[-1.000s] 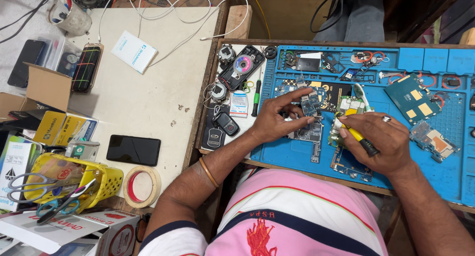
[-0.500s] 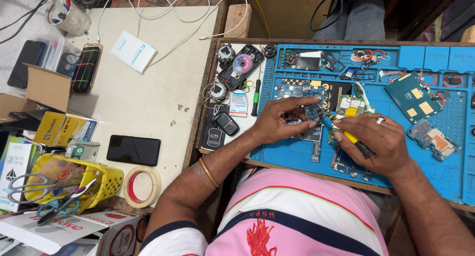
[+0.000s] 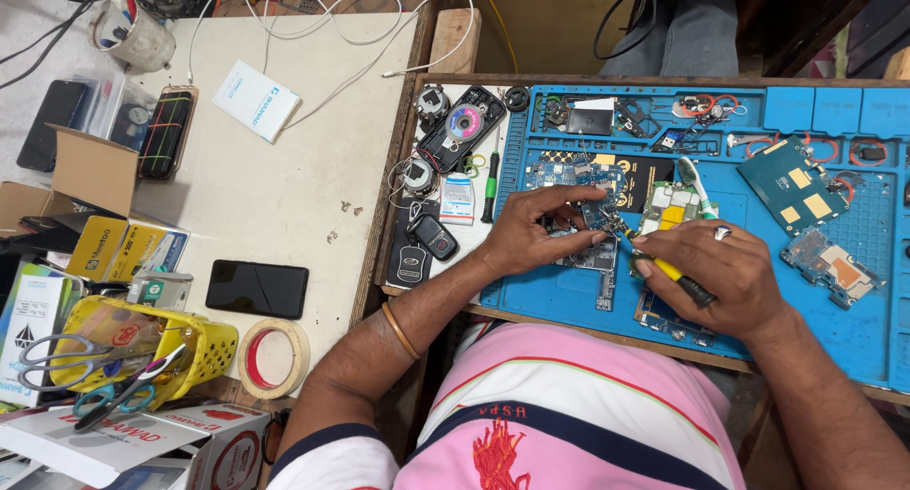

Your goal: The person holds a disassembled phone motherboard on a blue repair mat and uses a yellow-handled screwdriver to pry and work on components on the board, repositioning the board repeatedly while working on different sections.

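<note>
Small circuit board (image 3: 595, 226) pinned under left hand (image 3: 531, 232) fingertips on blue mat (image 3: 853, 329) near worktop's front edge, yellow-handled screwdriver (image 3: 668, 270) clamped in right hand (image 3: 722, 272) grip, tip touching board.

Both forearms reach forward from the body and converge. The left hand (image 3: 536, 232) lies palm down, fingers curled and pinching. The right hand (image 3: 713, 270) is closed in a pen-like grip, knuckles up.

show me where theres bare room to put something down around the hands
Free: the white tabletop between the white booklet and black phone; the blue mat's near right corner. Crowded: around the left hand and right hand, circuit boards everywhere.
</note>
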`<move>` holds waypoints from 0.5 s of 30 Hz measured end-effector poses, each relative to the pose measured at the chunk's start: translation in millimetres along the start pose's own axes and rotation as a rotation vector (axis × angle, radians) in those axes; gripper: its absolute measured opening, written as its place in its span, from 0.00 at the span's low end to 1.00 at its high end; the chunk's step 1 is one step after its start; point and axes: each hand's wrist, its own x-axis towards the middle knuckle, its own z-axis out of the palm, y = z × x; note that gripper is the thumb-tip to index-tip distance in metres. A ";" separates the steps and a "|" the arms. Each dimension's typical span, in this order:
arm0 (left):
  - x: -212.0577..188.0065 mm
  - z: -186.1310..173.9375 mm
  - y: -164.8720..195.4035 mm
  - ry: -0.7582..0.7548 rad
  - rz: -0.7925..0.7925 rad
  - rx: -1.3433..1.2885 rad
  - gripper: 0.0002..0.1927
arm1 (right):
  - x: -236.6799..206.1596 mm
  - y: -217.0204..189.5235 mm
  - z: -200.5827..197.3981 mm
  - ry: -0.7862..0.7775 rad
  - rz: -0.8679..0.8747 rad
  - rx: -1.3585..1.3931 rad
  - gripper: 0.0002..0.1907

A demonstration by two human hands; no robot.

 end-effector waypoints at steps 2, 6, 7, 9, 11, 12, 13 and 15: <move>-0.2 0.6 -1.3 -0.003 -0.012 0.013 0.26 | -0.4 -0.6 -1.0 0.004 0.022 -0.009 0.10; -0.5 0.7 -2.8 -0.014 -0.039 0.031 0.26 | -0.7 -2.2 -3.1 0.021 0.049 -0.011 0.08; -0.3 0.7 -3.0 -0.015 -0.035 0.034 0.26 | -0.7 -2.4 -3.4 0.025 0.050 -0.013 0.08; 0.0 1.4 -3.0 -0.004 -0.026 0.012 0.25 | -0.6 -2.5 -3.8 0.022 0.053 -0.010 0.08; -0.5 1.4 -2.7 0.004 -0.023 -0.001 0.25 | -0.6 -2.2 -3.7 0.016 0.044 0.003 0.08; -0.8 1.3 -2.5 0.006 -0.025 -0.004 0.25 | -0.4 -1.7 -3.5 0.013 0.035 0.012 0.09; -0.7 1.1 -2.4 0.007 -0.026 -0.007 0.25 | -0.3 -1.4 -3.0 0.010 0.027 0.021 0.09; -0.6 0.8 -2.3 -0.003 -0.016 -0.002 0.25 | 0.0 -1.3 -1.5 0.001 0.013 0.025 0.10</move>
